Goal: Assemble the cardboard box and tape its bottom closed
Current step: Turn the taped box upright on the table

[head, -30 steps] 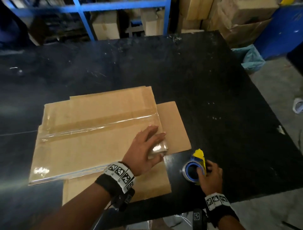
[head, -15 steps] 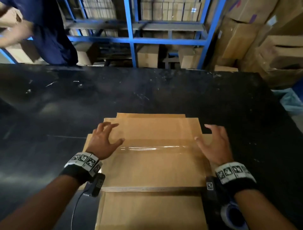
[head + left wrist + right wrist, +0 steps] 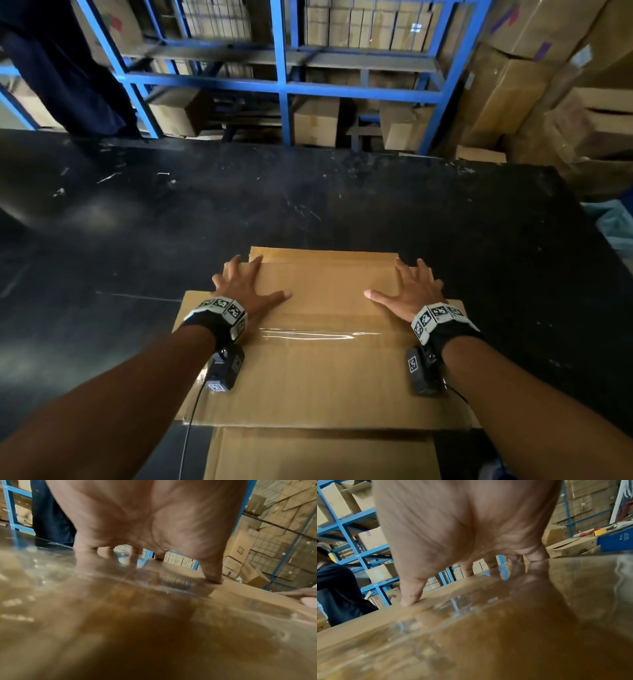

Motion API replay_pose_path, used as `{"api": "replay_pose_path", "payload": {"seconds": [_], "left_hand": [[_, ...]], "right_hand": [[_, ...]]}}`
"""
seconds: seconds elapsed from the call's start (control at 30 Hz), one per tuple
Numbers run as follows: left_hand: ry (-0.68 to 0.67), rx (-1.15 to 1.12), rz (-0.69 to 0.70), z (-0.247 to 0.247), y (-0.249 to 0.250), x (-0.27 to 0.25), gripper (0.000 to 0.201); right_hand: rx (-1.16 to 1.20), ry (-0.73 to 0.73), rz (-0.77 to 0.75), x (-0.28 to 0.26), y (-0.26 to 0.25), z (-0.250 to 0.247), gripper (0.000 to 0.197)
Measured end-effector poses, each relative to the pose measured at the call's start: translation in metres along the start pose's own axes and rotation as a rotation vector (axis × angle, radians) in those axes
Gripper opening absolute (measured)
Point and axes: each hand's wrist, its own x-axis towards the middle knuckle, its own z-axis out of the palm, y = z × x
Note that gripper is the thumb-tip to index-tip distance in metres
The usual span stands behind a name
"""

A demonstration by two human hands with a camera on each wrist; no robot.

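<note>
A brown cardboard box (image 3: pixel 325 373) lies on the black table (image 3: pixel 342 205) in front of me, with a shiny strip of clear tape (image 3: pixel 318 335) across its top seam. My left hand (image 3: pixel 246 289) lies flat on the box's far left part, fingers spread. My right hand (image 3: pixel 412 291) lies flat on the far right part, fingers spread too. Neither hand holds anything. In the left wrist view my left hand's (image 3: pixel 145 527) fingertips press on the taped cardboard (image 3: pixel 154 628). The right wrist view shows my right hand (image 3: pixel 467 527) pressing on the cardboard (image 3: pixel 505 628) in the same way.
Another flat cardboard sheet (image 3: pixel 318 452) sticks out under the box at the near edge. Blue shelving (image 3: pixel 284 89) with stacked cartons stands behind the table. A person in dark blue (image 3: pixel 68 68) stands at the back left. More cartons (image 3: pixel 548 85) pile up at the right.
A second ago my right hand held the tape roll and my left pressed the tape end. Now both hands lie flat on the box and have slid toward its far edge.
</note>
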Motion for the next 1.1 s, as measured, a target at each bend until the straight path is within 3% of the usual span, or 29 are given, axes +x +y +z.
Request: {"api": "replay_pose_path", "payload": {"seconds": [0.23,0.33,0.5,0.73,0.87,1.1], "left_hand": [[0.033,-0.082,-0.003,-0.013,0.003,-0.008,0.115],[0.094,-0.105,0.023,-0.031,0.007,-0.014,0.114],[0.313,-0.151,0.108,-0.1,0.024,-0.029,0.112],[0.681,-0.286,0.29,-0.189,0.043,-0.086,0.092],[0.762,-0.324,0.35,-0.175,0.031,-0.11,0.082],[0.695,-0.35,0.321,-0.078,-0.007,-0.128,0.076]], "right_hand": [[0.013,0.028,-0.003,-0.012,-0.004,-0.015,0.121],[0.046,0.11,-0.028,-0.022,-0.007,-0.029,0.122],[0.119,0.334,-0.1,-0.043,-0.025,-0.09,0.119],[0.296,0.712,-0.291,-0.101,-0.039,-0.171,0.103],[0.368,0.801,-0.344,-0.122,-0.031,-0.161,0.094],[0.386,0.693,-0.226,-0.133,0.005,-0.062,0.087]]}}
